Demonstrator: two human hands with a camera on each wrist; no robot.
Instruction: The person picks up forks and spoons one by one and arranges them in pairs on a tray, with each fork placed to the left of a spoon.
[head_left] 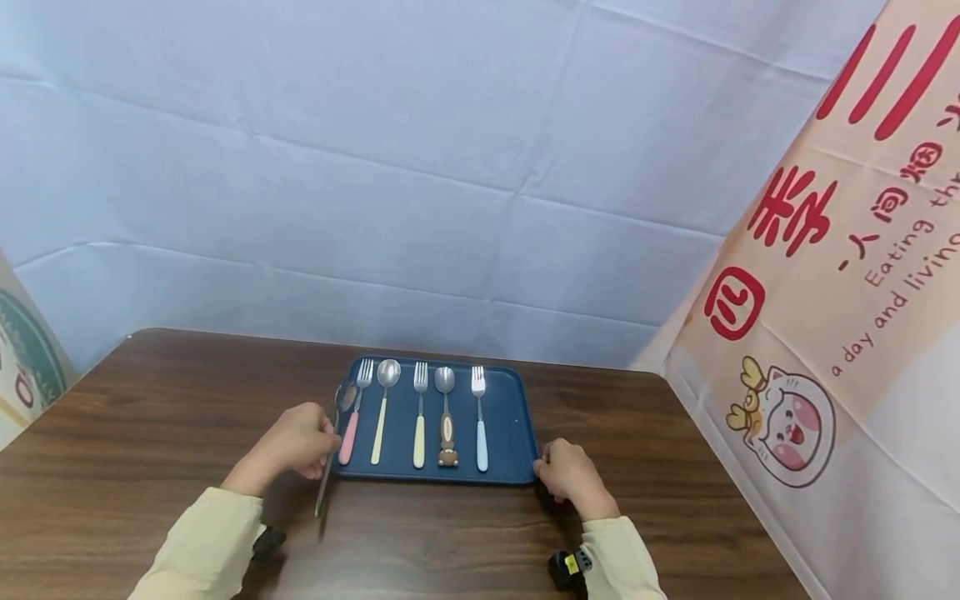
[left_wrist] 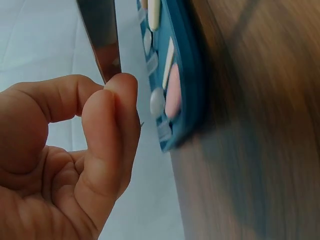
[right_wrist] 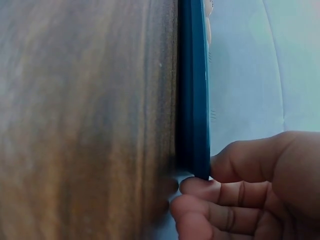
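A dark blue tray [head_left: 501, 417] lies on the table. On it, side by side, are a pink-handled fork [head_left: 350, 437], a spoon with a thin yellow handle [head_left: 379, 429], a yellow-handled fork [head_left: 420, 437], a spoon with a brown bear handle [head_left: 447, 433] and a light-blue-handled fork [head_left: 482, 442]. Between thumb and fingers my left hand [head_left: 303, 440] pinches an all-metal spoon [head_left: 321, 496], raised by the tray's left edge. The spoon's flat handle [left_wrist: 102, 35] shows in the left wrist view. My right hand [head_left: 572, 473] pinches the tray's near right corner, thumb [right_wrist: 240, 162] above.
The brown wooden table [head_left: 420, 542] extends around the tray on all sides. Behind it hangs a pale cloth backdrop [head_left: 337, 183], and on the right a printed cloth [head_left: 862, 358] comes down to the table's edge.
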